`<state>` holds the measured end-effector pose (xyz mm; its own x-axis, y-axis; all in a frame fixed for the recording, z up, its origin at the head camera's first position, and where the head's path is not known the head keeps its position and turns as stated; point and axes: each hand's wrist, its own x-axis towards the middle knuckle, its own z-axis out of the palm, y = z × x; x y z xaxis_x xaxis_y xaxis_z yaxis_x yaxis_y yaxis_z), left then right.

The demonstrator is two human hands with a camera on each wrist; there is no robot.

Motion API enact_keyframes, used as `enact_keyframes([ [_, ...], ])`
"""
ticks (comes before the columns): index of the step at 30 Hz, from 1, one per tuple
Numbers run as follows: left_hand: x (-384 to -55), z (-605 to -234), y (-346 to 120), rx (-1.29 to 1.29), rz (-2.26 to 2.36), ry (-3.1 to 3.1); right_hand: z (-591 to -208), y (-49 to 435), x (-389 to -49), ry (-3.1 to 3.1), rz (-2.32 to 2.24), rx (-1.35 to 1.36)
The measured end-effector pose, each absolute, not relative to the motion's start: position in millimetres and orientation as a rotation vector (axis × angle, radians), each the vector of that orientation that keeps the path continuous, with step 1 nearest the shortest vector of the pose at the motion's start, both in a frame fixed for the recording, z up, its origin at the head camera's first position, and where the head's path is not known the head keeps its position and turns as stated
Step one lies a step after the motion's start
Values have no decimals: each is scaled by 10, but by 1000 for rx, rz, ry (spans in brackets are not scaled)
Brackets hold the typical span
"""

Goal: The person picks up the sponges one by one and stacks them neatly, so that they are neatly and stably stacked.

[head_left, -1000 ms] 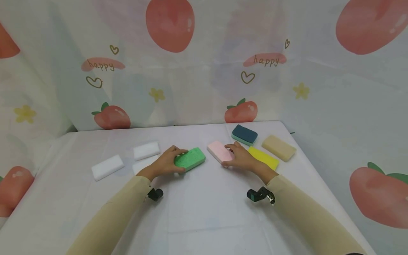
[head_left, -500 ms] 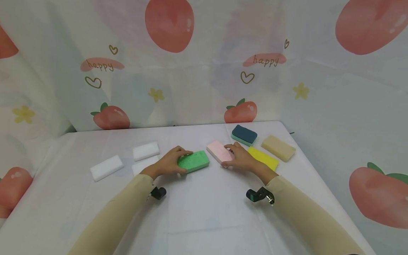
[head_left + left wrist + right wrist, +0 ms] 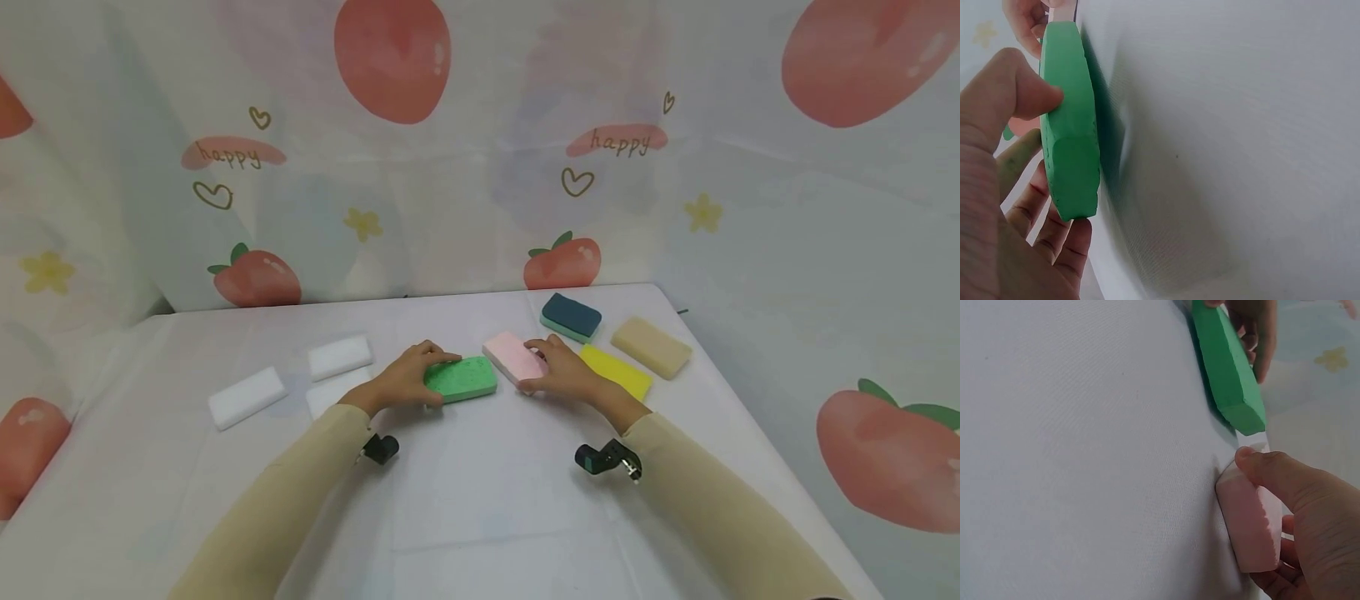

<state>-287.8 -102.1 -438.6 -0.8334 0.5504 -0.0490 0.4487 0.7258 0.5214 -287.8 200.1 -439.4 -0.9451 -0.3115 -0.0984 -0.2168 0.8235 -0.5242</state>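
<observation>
A green sponge [image 3: 463, 378] lies near the middle of the table, its long side running left to right. My left hand [image 3: 405, 379] grips its left end, thumb [image 3: 1041, 94] on the near side and fingers at the far side and the end. Just right of it sits a pink sponge [image 3: 513, 355], set at a slant. My right hand [image 3: 566, 372] holds the pink sponge by its right part, thumb [image 3: 1260, 464] on the near edge and fingers curled behind. A narrow gap shows between the two sponges in the head view.
Several white sponges, one of them a white block [image 3: 247, 397], lie on the left of the table [image 3: 480, 517]. Behind my right hand are a yellow sponge [image 3: 617, 372], a dark blue and green sponge [image 3: 572, 316] and a tan sponge [image 3: 651, 347]. A printed cloth [image 3: 465, 208] hangs behind.
My left hand has moved right with the green sponge, which has turned to lie more level and closer to the pink one. The right hand stays on the pink sponge.
</observation>
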Motion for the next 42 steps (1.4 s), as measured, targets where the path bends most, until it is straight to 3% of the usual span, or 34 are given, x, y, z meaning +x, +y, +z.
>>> enact_keyframes([
  [42,-2863,-4486,-1188,754,885,2761,-4352,1986,-2831,2827,-803,-405],
])
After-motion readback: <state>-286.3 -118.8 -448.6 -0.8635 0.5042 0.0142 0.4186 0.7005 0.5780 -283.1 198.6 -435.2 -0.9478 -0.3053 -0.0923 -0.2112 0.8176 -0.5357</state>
